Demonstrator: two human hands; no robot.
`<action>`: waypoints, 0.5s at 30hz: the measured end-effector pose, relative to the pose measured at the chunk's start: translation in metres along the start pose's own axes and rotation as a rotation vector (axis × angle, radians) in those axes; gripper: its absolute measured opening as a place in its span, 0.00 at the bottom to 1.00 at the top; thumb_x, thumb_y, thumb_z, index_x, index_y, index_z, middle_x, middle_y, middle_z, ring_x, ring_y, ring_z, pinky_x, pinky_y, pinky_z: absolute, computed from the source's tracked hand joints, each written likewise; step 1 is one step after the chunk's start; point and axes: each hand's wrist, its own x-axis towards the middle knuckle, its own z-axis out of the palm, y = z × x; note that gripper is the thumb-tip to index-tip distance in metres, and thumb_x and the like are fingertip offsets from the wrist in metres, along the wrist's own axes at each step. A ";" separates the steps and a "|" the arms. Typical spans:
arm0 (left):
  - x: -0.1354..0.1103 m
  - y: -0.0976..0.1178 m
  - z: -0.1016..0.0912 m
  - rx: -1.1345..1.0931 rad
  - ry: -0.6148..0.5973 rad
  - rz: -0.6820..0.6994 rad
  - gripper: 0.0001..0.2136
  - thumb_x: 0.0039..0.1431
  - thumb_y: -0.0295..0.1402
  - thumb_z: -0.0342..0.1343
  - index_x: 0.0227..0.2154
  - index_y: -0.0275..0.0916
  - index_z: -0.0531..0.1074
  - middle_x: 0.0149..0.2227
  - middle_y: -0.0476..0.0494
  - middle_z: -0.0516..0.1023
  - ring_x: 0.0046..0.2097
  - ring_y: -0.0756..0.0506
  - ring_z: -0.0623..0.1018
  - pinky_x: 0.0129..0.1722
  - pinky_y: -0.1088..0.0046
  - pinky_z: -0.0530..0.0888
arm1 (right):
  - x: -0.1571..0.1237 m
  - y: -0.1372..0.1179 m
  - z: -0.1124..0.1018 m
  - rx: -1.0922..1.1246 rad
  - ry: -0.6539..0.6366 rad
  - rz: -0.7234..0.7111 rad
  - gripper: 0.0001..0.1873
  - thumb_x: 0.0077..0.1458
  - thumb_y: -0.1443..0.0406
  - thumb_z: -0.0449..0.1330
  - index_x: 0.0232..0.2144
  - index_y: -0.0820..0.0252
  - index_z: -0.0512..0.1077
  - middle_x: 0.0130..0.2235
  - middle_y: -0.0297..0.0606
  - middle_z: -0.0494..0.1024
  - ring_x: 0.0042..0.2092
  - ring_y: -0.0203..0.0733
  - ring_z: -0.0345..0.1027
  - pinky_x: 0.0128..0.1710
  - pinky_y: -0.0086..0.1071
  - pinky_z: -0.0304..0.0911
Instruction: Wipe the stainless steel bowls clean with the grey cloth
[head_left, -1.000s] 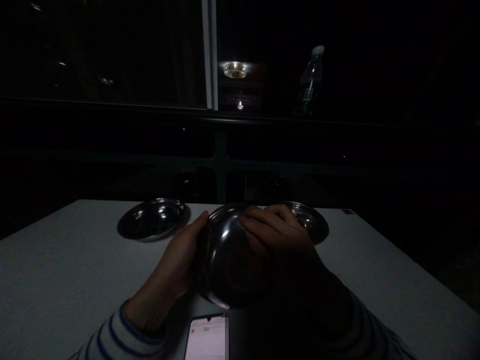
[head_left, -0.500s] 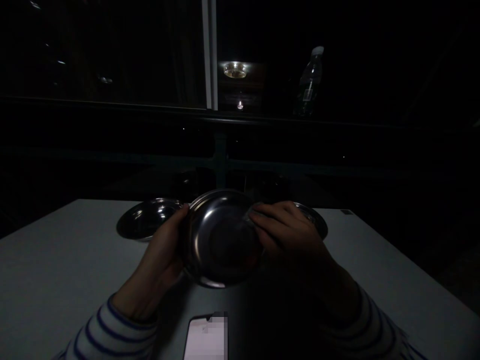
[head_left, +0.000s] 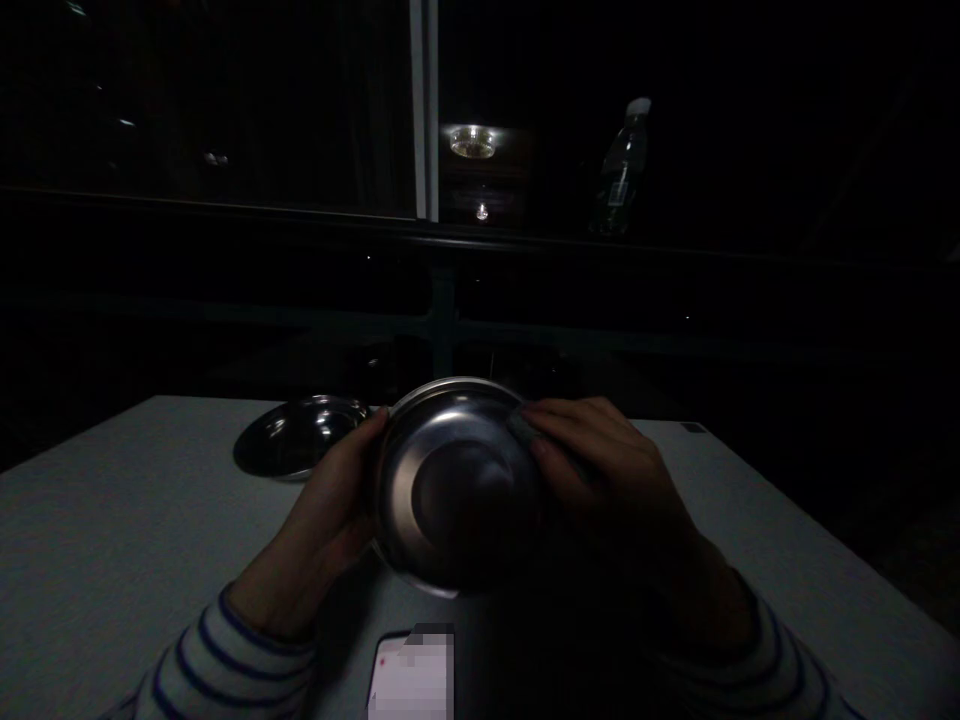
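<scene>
The scene is very dark. My left hand (head_left: 330,510) grips the left rim of a round steel plate (head_left: 450,490) and holds it tilted up above the table, its hollow side facing me. My right hand (head_left: 607,470) lies curled over the plate's upper right edge. Its fingers are pressed together on what looks like a small grey cloth (head_left: 523,425) against the metal. Both wrists show white sleeves with blue stripes.
A second steel plate (head_left: 300,445) lies flat on the pale table (head_left: 112,540) behind my left hand. A lit phone (head_left: 412,675) lies at the near edge. On the dark ledge beyond stands a water bottle (head_left: 622,170), with a lamp's reflection (head_left: 471,142) in the window.
The plate has been lifted and turned more upright towards me. My right hand has slid from the plate's middle to its upper right rim and now hides the steel plate behind it.
</scene>
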 end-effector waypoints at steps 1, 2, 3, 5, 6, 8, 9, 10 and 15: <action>0.000 0.000 0.000 -0.002 -0.011 0.001 0.10 0.56 0.32 0.48 0.27 0.34 0.71 0.21 0.44 0.76 0.23 0.47 0.76 0.22 0.73 0.72 | 0.000 0.000 -0.001 0.004 0.006 0.009 0.12 0.53 0.70 0.54 0.40 0.64 0.71 0.42 0.39 0.75 0.43 0.39 0.64 0.42 0.34 0.62; 0.000 0.001 0.000 -0.002 -0.014 0.004 0.10 0.56 0.32 0.48 0.27 0.34 0.71 0.21 0.44 0.76 0.23 0.47 0.76 0.22 0.73 0.73 | 0.000 0.000 -0.001 0.005 0.006 0.015 0.12 0.53 0.70 0.54 0.40 0.63 0.71 0.42 0.38 0.74 0.43 0.39 0.64 0.42 0.34 0.62; -0.001 0.001 0.001 0.001 -0.012 0.008 0.10 0.56 0.32 0.48 0.27 0.34 0.71 0.21 0.44 0.76 0.22 0.47 0.75 0.22 0.72 0.73 | 0.000 0.000 -0.001 0.003 0.004 0.021 0.12 0.53 0.70 0.54 0.41 0.63 0.71 0.42 0.38 0.74 0.43 0.39 0.64 0.42 0.35 0.62; -0.002 0.000 0.002 0.014 0.001 0.014 0.10 0.56 0.32 0.48 0.27 0.34 0.71 0.20 0.44 0.76 0.22 0.47 0.75 0.22 0.72 0.73 | 0.000 0.000 0.000 -0.008 -0.004 0.026 0.12 0.54 0.69 0.54 0.41 0.62 0.71 0.42 0.38 0.74 0.43 0.39 0.64 0.43 0.35 0.62; -0.003 0.000 0.002 0.022 0.011 0.014 0.10 0.56 0.33 0.48 0.27 0.34 0.71 0.21 0.44 0.76 0.22 0.46 0.76 0.21 0.72 0.72 | 0.000 -0.001 0.000 -0.014 -0.001 0.019 0.12 0.54 0.69 0.54 0.41 0.63 0.71 0.42 0.38 0.74 0.43 0.39 0.64 0.42 0.35 0.62; -0.005 -0.002 0.003 0.046 0.035 0.012 0.10 0.55 0.34 0.49 0.28 0.34 0.71 0.21 0.44 0.76 0.23 0.46 0.76 0.21 0.73 0.72 | 0.001 -0.003 0.001 -0.031 0.006 0.002 0.12 0.54 0.69 0.54 0.41 0.64 0.71 0.42 0.39 0.74 0.43 0.39 0.64 0.42 0.34 0.61; -0.006 -0.002 0.003 0.062 0.042 0.007 0.09 0.55 0.34 0.50 0.28 0.34 0.72 0.22 0.44 0.76 0.23 0.46 0.76 0.20 0.73 0.72 | 0.001 -0.004 0.002 -0.043 0.005 -0.010 0.12 0.54 0.69 0.54 0.41 0.64 0.71 0.42 0.39 0.74 0.43 0.39 0.63 0.42 0.34 0.61; -0.007 -0.003 0.003 0.076 0.043 0.004 0.09 0.55 0.34 0.50 0.27 0.34 0.71 0.22 0.44 0.76 0.23 0.46 0.76 0.20 0.73 0.71 | 0.001 -0.005 0.003 -0.059 0.006 -0.024 0.12 0.54 0.69 0.54 0.41 0.64 0.71 0.42 0.38 0.74 0.43 0.40 0.63 0.42 0.35 0.61; -0.007 0.001 0.004 0.022 0.062 0.044 0.07 0.55 0.31 0.50 0.26 0.35 0.71 0.20 0.47 0.75 0.21 0.48 0.74 0.20 0.74 0.71 | -0.002 -0.006 0.009 -0.135 0.007 -0.105 0.13 0.54 0.68 0.54 0.43 0.61 0.70 0.46 0.39 0.72 0.43 0.43 0.60 0.42 0.38 0.61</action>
